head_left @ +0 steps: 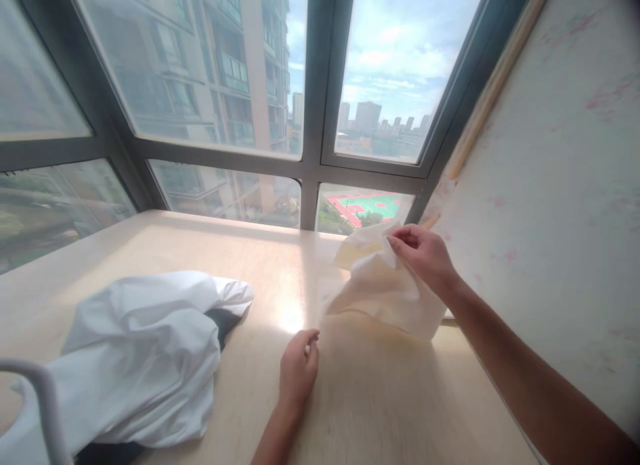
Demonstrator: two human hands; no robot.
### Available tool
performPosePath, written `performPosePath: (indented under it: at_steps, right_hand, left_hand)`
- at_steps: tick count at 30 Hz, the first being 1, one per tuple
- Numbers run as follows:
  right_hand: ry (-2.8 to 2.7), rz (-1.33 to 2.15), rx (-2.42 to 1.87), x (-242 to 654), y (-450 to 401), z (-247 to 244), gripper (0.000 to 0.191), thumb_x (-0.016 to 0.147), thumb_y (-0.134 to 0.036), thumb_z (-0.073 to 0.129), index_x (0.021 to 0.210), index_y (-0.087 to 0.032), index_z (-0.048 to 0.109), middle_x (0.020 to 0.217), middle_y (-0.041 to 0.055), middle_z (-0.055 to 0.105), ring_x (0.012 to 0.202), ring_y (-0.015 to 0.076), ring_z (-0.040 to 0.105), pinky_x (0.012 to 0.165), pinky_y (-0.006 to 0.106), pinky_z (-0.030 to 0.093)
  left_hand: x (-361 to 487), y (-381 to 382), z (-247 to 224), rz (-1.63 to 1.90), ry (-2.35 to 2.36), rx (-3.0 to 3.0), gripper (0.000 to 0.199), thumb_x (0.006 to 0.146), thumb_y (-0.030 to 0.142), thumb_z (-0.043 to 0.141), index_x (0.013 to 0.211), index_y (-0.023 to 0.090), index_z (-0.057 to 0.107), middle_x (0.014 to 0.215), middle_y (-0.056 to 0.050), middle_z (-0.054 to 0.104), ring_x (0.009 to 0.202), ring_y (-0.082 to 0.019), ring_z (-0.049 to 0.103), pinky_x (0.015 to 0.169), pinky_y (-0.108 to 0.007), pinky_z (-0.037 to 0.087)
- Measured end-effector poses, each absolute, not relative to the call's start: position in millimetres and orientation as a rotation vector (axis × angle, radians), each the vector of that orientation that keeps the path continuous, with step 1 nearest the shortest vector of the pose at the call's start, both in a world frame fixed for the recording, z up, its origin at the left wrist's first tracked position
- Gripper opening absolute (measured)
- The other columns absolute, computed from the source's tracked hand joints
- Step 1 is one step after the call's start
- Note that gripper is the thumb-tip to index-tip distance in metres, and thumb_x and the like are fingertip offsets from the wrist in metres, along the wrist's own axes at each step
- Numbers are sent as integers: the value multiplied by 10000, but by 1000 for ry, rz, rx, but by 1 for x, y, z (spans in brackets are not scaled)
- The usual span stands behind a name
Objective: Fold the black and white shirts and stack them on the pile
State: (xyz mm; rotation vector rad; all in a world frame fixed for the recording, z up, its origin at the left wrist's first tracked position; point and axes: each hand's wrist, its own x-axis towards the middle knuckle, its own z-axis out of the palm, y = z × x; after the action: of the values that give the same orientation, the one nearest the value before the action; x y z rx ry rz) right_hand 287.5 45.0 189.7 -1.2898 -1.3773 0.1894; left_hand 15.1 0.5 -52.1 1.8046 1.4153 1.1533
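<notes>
My right hand pinches a thin, pale white cloth between thumb and fingertips. The cloth hangs in loose folds above the wooden surface, its lower edges spread toward the left and right. Light passes through parts of it. Nearer to me and to the left, my left hand is just over the surface, apart from the cloth. Its fingers are curled in, and I see nothing held in them.
A crumpled white garment with dark parts lies on the light wooden surface at left. A curved grey bar stands in the lower left corner. Dark-framed windows close off the back, and a patterned wall the right side.
</notes>
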Motion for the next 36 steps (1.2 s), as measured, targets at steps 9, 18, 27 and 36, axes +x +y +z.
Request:
performPosePath:
  at_steps: [9, 18, 27, 36]
  right_hand:
    - [-1558, 463, -1373, 244, 16, 121, 322, 809, -480, 690, 981, -210, 666, 783, 18, 697, 718, 169, 651, 716, 311, 540]
    - [-1186, 621, -1686, 331, -27, -1, 429, 824, -554, 565, 919, -155, 692, 671, 26, 639, 630, 175, 593, 632, 296, 490]
    - [-1028, 277, -2036, 390, -76, -78, 420, 800, -541, 520, 916, -190, 719, 881, 79, 752, 797, 247, 686, 691, 304, 495]
    - [-1077, 296, -2066, 393, -75, -77, 415, 786, -529, 514, 931, -206, 732, 970, 89, 763, 880, 289, 701, 714, 332, 512]
  left_hand:
    - [0, 6, -46, 1382, 1533, 1551, 317, 929, 362, 458, 1051, 167, 677, 1011, -94, 720, 864, -206, 667, 703, -320, 541]
    - [4, -16, 1, 1319, 1517, 1850, 362, 978, 411, 404, 1133, 181, 638, 1038, -99, 696, 895, -208, 651, 765, -343, 530]
    - [90, -37, 25, 576, 1461, 2322, 303, 796, 282, 625, 1053, 143, 706, 792, -126, 706, 793, -324, 664, 775, -453, 474]
    - [36, 53, 62, 1315, 1115, 1226, 299, 747, 198, 532, 1014, 154, 659, 902, -55, 728, 851, -189, 677, 774, -311, 524]
